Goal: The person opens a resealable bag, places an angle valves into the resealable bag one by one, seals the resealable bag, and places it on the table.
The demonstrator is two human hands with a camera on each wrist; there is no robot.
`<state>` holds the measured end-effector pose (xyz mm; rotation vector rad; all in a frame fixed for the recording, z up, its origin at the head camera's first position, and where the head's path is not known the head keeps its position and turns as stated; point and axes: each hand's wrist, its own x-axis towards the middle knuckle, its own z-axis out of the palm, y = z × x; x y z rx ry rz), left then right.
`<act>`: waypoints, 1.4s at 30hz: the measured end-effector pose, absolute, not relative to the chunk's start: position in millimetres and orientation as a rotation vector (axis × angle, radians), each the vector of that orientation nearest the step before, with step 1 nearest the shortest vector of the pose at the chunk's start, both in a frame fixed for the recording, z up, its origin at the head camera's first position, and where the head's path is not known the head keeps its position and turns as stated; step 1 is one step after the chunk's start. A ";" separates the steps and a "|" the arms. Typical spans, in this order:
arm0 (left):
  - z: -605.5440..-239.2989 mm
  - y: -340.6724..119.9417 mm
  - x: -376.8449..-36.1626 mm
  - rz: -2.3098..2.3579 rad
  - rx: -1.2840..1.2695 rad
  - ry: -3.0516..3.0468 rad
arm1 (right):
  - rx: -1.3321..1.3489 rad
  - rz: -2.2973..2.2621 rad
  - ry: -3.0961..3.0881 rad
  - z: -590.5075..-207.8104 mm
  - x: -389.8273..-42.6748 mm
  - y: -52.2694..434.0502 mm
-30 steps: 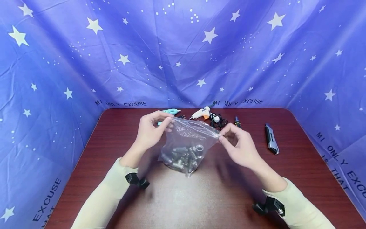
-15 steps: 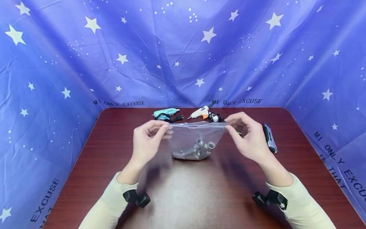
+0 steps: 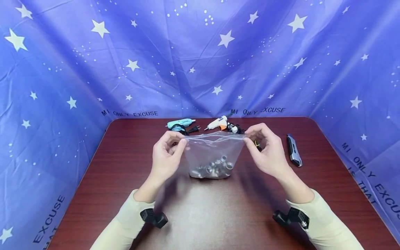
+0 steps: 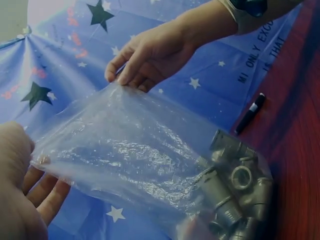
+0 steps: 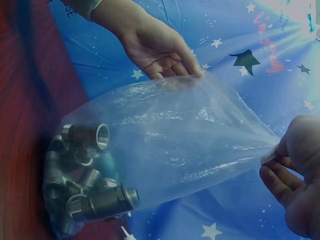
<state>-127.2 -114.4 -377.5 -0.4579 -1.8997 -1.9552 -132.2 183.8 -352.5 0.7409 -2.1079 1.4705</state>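
A dark red-brown wooden counter (image 3: 200, 215) with rounded far corners carries the work, closed in on three sides by a draped blue-violet cloth backdrop (image 3: 200, 52) printed with white stars and lettering. Over the middle of the counter, the left hand (image 3: 167, 152) pinches one top corner of a clear plastic zip bag (image 3: 214, 149) between thumb and fingertips, and the right hand (image 3: 265, 151) pinches the opposite corner the same way, so the bag's top edge runs taut and level between them. The bag hangs upright with its bottom resting on the counter, weighed by a heap of threaded metal pipe fittings (image 3: 214, 169) piled inside. Along the far edge lie a teal glue gun (image 3: 179, 124) and, just to its right, a white glue gun (image 3: 218, 123) with a tangled black cord. A grey utility knife (image 3: 294, 155) lies apart, beyond the right hand.
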 end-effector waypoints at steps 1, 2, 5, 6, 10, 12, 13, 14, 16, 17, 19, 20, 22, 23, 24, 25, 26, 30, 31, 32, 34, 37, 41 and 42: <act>-379.0 -114.0 -127.2 -1.936 -0.470 -1.900 | 0.734 1.474 -2.109 -353.5 -133.0 183.5; -380.4 -113.6 -127.6 -1.912 -0.481 -1.902 | 0.728 1.476 -2.109 -354.3 -133.8 183.3; -383.1 -112.1 -129.3 -1.834 -0.491 -1.923 | 0.710 1.471 -2.121 -355.1 -135.9 182.7; -383.6 -111.6 -130.1 -1.819 -0.487 -1.929 | 0.703 1.464 -2.131 -355.0 -136.7 182.5; -384.5 -109.6 -133.3 -1.801 -0.465 -1.938 | 0.691 1.435 -2.183 -352.9 -140.1 180.3; -384.8 -108.9 -134.1 -1.805 -0.461 -1.943 | 0.709 1.410 -2.204 -351.2 -142.0 178.5; -384.9 -108.4 -134.3 -1.804 -0.461 -1.948 | 0.724 1.391 -2.207 -349.9 -142.8 177.1; -385.0 -108.1 -134.4 -1.803 -0.461 -1.953 | 0.742 1.349 -2.210 -348.2 -143.6 175.3; -385.1 -107.5 -134.4 -1.790 -0.457 -1.969 | 0.790 1.233 -2.217 -343.6 -144.5 169.8; -385.1 -107.2 -134.4 -1.779 -0.453 -1.979 | 0.818 1.164 -2.222 -340.2 -144.3 165.9; -385.1 -106.5 -135.0 -1.757 -0.449 -1.997 | 0.879 1.019 -2.230 -332.8 -142.6 156.1; -384.8 -105.9 -135.1 -1.751 -0.449 -2.002 | 0.911 0.957 -2.244 -328.3 -141.0 150.7; -383.9 -104.5 -135.2 -1.740 -0.452 -2.012 | 0.981 0.883 -2.254 -320.9 -138.2 138.4; -383.7 -104.0 -135.4 -1.734 -0.458 -2.016 | 1.011 0.845 -2.265 -317.9 -136.9 132.7; -383.5 -103.4 -135.6 -1.726 -0.466 -2.021 | 1.032 0.807 -2.279 -316.0 -136.5 127.1; -383.1 -103.0 -135.5 -1.711 -0.472 -2.027 | 1.043 0.774 -2.301 -314.5 -136.2 122.1; -383.1 -102.8 -135.5 -1.683 -0.476 -2.039 | 1.052 0.736 -2.318 -313.7 -136.4 117.1; -384.2 -102.3 -135.8 -1.574 -0.504 -2.061 | 1.026 0.566 -2.406 -314.2 -139.7 102.0; -384.4 -101.9 -135.6 -1.556 -0.509 -2.058 | 1.018 0.543 -2.420 -314.3 -140.5 99.3; -384.7 -101.5 -135.3 -1.546 -0.516 -2.053 | 1.013 0.528 -2.428 -314.7 -141.3 97.0; -385.4 -100.8 -135.0 -1.540 -0.525 -2.035 | 1.004 0.511 -2.428 -315.9 -142.8 94.2; -385.7 -100.6 -134.7 -1.523 -0.532 -2.015 | 1.015 0.516 -2.406 -317.7 -144.4 93.0; -385.9 -101.4 -135.7 -1.506 -0.546 -2.015 | 1.035 0.496 -2.393 -319.1 -145.5 93.8; -385.7 -101.6 -135.9 -1.511 -0.551 -2.021 | 1.040 0.489 -2.396 -319.2 -145.6 94.2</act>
